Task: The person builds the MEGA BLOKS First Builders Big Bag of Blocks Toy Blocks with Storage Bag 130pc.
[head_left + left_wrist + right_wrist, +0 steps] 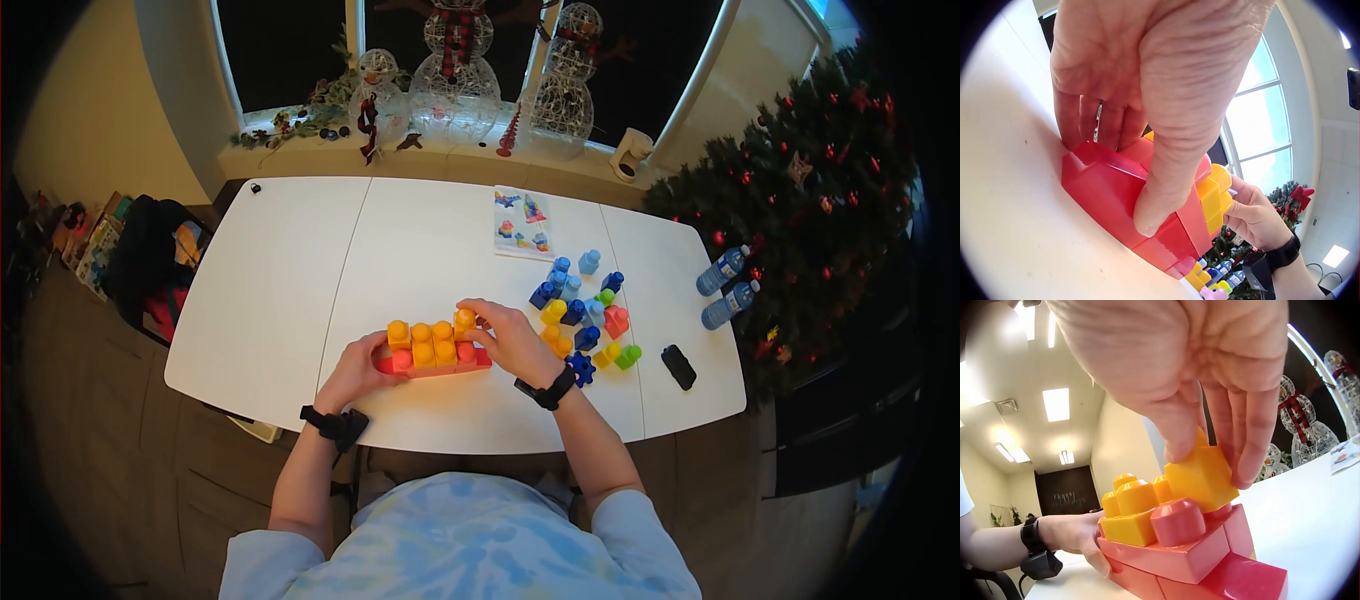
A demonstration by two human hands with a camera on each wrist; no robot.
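Note:
A low build of red toy building blocks (432, 371) lies on the white table, with yellow blocks (433, 343) along its top. My left hand (350, 371) grips the build's left end, and its thumb presses the red side in the left wrist view. At the right end, my right hand (516, 347) pinches a yellow block (1200, 480) between thumb and fingers. That block sits tilted over the red layer in the right wrist view, beside a bare red stud (1177, 522).
Loose blue, yellow, red and green blocks (573, 312) cluster right of the build. A picture leaflet (523, 222) lies at the back. Farther right are a black phone (678, 367) and two water bottles (731, 303). A decorated tree (800, 190) stands beyond the table's right edge.

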